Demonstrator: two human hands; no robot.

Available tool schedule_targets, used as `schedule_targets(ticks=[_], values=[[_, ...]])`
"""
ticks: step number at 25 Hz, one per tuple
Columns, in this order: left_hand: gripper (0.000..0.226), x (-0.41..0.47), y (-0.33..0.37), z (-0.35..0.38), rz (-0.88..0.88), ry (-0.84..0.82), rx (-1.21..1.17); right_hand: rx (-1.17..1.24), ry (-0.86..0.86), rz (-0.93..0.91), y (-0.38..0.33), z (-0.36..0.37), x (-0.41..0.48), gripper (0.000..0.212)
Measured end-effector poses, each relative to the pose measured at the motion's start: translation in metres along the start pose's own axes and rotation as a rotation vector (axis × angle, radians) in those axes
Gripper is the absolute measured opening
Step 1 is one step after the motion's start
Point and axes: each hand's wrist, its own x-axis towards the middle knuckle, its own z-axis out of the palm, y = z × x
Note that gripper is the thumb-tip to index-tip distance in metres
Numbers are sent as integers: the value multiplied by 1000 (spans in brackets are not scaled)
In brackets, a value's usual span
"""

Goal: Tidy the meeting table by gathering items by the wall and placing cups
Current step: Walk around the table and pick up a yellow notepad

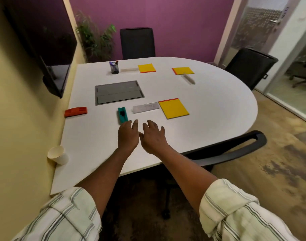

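Note:
Both hands hover over the white table (209, 108), side by side and holding nothing. My left hand (127, 134) has its fingertips right at the near end of a teal eraser (122, 114). My right hand (154, 136) is spread with relaxed fingers, just short of a clear ruler (146, 107) and a yellow notepad (174, 108). An orange eraser (76, 111) lies by the wall. A paper cup (58, 155) stands at the near left against the wall. Two more yellow notepads (146, 68) (183, 70) lie at the far side.
A mesh pen holder (114, 67) with markers stands far left, a second clear ruler (129, 69) beside it. A marker (189, 79) lies by the far right notepad. A grey cable hatch (118, 92) sits in the table. Chairs (137, 43) (249, 66) ring it; an armrest (235, 148) at the near edge.

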Motion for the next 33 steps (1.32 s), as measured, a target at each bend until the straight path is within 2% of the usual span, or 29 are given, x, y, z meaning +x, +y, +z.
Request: schedule_targets(ticks=[5, 8, 11, 16, 28, 33], values=[[49, -25, 69, 64, 64, -44, 4, 7, 79, 87, 87, -56, -31, 49], [50, -47, 126, 119, 108, -75, 3, -6, 131, 104, 161, -91, -59, 50], [49, -66, 189, 172, 181, -95, 24, -27, 155, 103, 236, -130, -80, 52], [52, -81, 275, 254, 238, -120, 50, -38, 147, 210, 342, -180, -102, 56], [53, -26, 377, 440, 435, -407, 207, 56, 156, 573, 531, -215, -76, 58], [50, 8, 400, 501, 481, -465, 265, 138, 127, 697, 598, -212, -63, 60]])
